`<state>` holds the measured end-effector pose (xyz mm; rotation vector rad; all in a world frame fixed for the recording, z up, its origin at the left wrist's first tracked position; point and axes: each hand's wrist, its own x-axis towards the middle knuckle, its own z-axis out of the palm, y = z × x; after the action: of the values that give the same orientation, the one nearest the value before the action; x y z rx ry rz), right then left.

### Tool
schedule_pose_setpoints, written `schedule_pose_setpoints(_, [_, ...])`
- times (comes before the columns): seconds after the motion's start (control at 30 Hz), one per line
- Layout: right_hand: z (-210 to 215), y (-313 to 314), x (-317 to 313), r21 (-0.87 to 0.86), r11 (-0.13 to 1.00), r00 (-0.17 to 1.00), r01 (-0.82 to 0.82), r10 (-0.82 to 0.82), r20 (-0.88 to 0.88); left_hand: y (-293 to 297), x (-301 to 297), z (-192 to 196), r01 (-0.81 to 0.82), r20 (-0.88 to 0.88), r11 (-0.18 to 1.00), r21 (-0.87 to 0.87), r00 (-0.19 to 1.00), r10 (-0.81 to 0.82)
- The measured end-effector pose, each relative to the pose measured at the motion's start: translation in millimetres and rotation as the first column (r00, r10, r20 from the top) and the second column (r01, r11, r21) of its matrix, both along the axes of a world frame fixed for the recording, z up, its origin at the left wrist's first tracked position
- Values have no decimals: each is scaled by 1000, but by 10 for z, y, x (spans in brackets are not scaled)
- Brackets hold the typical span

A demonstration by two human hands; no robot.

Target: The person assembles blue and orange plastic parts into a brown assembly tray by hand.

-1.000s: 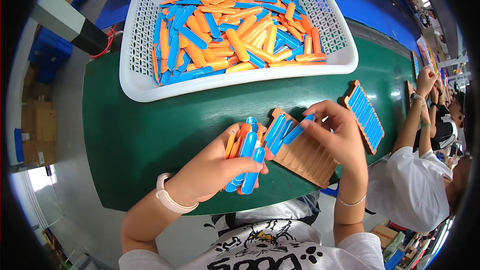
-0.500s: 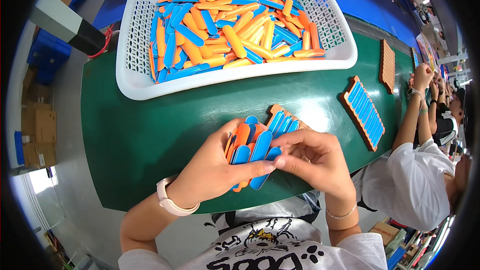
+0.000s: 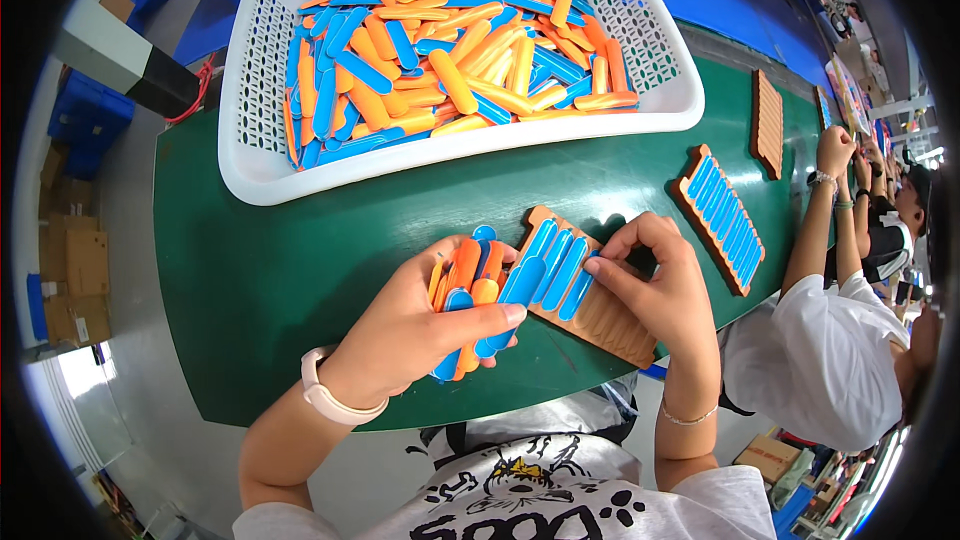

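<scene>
"One blue strip (image 3: 576, 295) lies on that grooved board (image 3: 622, 332), by the green table's (image 3: 300, 260) near edge?"

"Yes, long axis slanting left toward that edge. The right hand (image 3: 660, 285) touches its far end; pinching or pressing, I can't tell. The left hand (image 3: 415, 325) clutches a bundle (image 3: 484, 290)."

"Beyond?"

"White basket (image 3: 300, 186) toward the far edge; cartons (image 3: 86, 255) off the left."

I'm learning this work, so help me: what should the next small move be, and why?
Probably, the right grip should press the blue strip flat into the grooved board. It touches the strip's upper end, and the strip lies roughly parallel to the neighbouring blue strips; whether it is fully seated cannot be told, so a light press seems sensible.
</scene>
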<state>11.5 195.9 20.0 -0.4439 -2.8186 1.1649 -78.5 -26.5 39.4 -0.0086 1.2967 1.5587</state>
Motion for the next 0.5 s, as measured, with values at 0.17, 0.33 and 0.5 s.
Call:
schedule_pose_setpoints(0.17, [162, -184, 5, 216, 976, 998, -16, 30, -58, -23, -12, -27, -20, -32, 999, -42, 999, 19])
schedule_pose_setpoints(0.33, [63, -180, -72, 178, 984, 995, 23, -5, -101, 3, 9, 36, -18, -47, 999, -47, 999, 15])
schedule_pose_setpoints(0.5, [96, -194, -66, 192, 981, 1000, -14, 10, 23, -1, 12, 36, -57, -42, 997, -54, 998, 55])
